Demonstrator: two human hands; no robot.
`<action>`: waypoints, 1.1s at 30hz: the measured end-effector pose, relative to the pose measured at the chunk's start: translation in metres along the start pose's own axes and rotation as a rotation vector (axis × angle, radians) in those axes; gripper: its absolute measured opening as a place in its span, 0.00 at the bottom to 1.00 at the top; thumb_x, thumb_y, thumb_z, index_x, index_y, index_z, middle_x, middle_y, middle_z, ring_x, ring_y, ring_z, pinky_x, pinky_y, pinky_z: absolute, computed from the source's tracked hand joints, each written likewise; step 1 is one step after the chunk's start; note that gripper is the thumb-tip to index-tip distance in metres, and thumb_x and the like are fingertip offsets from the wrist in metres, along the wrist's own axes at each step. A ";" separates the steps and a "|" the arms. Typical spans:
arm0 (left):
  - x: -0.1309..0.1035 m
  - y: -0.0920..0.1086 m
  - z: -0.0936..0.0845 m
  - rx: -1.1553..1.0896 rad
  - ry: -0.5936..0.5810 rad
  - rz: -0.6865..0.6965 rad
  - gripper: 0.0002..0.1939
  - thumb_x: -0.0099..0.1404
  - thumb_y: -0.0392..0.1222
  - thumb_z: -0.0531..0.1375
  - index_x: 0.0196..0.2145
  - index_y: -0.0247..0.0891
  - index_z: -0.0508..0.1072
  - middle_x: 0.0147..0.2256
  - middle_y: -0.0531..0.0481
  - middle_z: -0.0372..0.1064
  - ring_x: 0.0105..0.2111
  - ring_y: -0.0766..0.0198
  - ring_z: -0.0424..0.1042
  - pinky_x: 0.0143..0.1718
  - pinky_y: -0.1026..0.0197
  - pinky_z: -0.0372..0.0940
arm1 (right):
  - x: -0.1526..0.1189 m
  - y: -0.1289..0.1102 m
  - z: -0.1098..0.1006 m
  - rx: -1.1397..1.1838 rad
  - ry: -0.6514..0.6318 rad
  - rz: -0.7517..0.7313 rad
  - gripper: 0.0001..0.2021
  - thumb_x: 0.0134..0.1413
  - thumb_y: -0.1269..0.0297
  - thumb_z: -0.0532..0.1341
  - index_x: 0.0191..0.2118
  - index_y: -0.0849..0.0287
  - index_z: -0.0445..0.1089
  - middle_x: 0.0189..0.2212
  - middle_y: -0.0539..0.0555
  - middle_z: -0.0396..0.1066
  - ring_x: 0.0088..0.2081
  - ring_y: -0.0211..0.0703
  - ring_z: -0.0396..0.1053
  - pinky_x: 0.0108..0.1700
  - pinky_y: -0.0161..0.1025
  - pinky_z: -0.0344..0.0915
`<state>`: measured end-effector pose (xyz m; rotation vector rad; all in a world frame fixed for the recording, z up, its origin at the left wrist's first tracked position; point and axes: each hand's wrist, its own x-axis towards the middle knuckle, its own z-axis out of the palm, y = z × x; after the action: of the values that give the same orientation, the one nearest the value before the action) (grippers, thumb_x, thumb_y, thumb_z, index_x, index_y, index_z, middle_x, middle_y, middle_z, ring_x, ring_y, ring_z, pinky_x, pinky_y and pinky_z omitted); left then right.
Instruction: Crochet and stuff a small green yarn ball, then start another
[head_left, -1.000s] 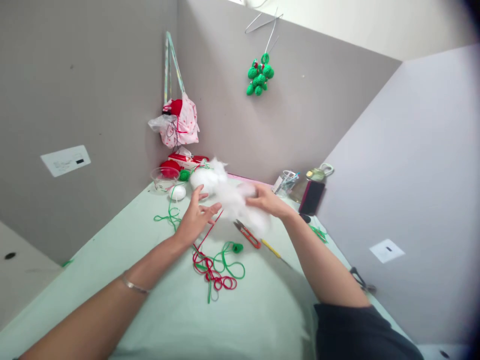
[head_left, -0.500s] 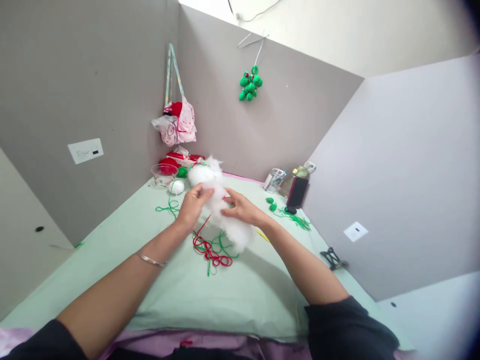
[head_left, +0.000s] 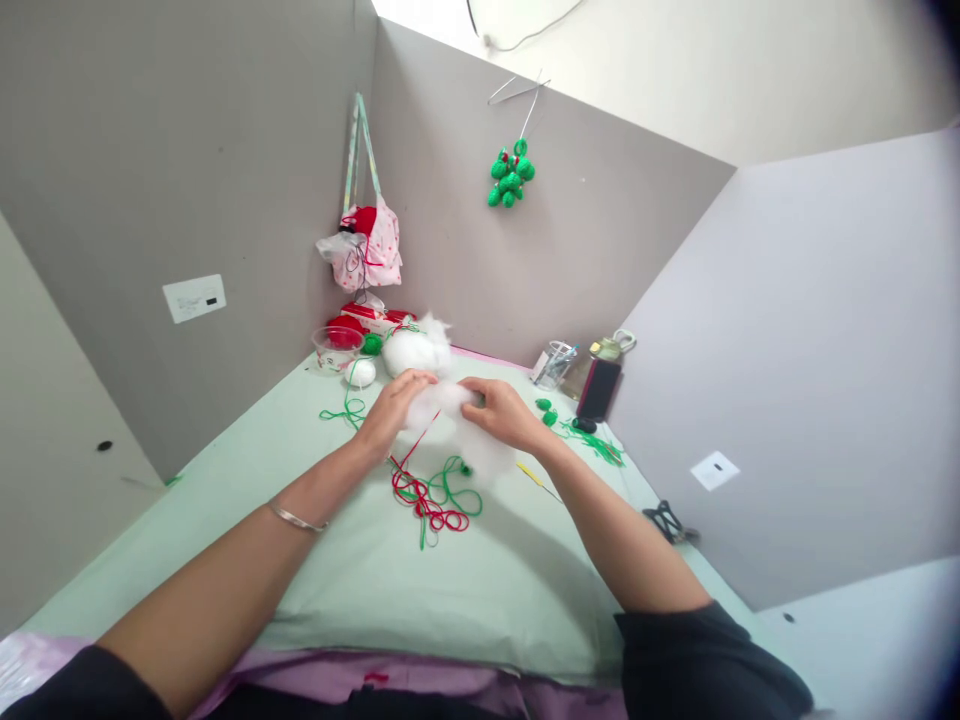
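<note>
White fluffy stuffing (head_left: 448, 398) stretches between my two hands above the table, with a thin, blurred part hanging under the right one. My left hand (head_left: 391, 408) grips its left end, fingers together. On the other side, my right hand (head_left: 501, 412) pinches the stuffing between thumb and fingers. A red yarn strand (head_left: 421, 440) runs from the stuffing down to a loose tangle of red and green yarn (head_left: 442, 518); what it joins at the top is hidden. Right of the tangle lies a yellow-handled crochet hook (head_left: 529, 474).
Behind my hands sit a bigger heap of stuffing (head_left: 414, 354), a white yarn ball (head_left: 361, 374) and a clear tub (head_left: 337, 350). At right stand a clear cup (head_left: 553, 366) and a phone (head_left: 598, 390), near green yarn pieces (head_left: 600, 445). A pink bag (head_left: 381, 250) hangs at the back.
The long clump of stuffing is now spread more sideways between my hands, and its lower end has swung up. More of the green yarn and the hook shows. The view has shifted slightly.
</note>
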<state>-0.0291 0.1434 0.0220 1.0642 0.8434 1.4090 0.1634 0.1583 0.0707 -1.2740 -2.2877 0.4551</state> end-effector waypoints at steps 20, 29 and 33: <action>0.013 0.012 -0.021 -0.404 -0.022 -0.070 0.13 0.50 0.26 0.63 0.27 0.38 0.62 0.34 0.52 0.72 0.27 0.71 0.70 0.23 0.71 0.60 | 0.044 0.056 -0.045 -0.404 0.312 0.120 0.28 0.59 0.68 0.59 0.65 0.60 0.63 0.63 0.70 0.60 0.56 0.64 0.66 0.57 0.59 0.60; 0.007 -0.001 -0.015 -0.302 -0.218 -0.193 0.14 0.52 0.29 0.60 0.38 0.34 0.73 0.23 0.58 0.59 0.18 0.74 0.56 0.17 0.71 0.53 | -0.046 0.025 0.034 -0.161 -0.140 -0.046 0.28 0.47 0.79 0.66 0.56 0.54 0.73 0.50 0.57 0.74 0.51 0.50 0.68 0.56 0.46 0.65; 0.006 -0.007 -0.009 -0.212 -0.240 -0.195 0.11 0.52 0.31 0.62 0.36 0.33 0.74 0.25 0.56 0.63 0.19 0.74 0.58 0.19 0.70 0.55 | -0.058 0.030 0.067 0.045 -0.116 0.054 0.22 0.47 0.81 0.62 0.48 0.57 0.76 0.41 0.57 0.75 0.48 0.50 0.68 0.56 0.49 0.63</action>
<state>-0.0354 0.1506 0.0134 0.9396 0.5919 1.1521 0.1736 0.1204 -0.0139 -1.3216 -2.3287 0.6105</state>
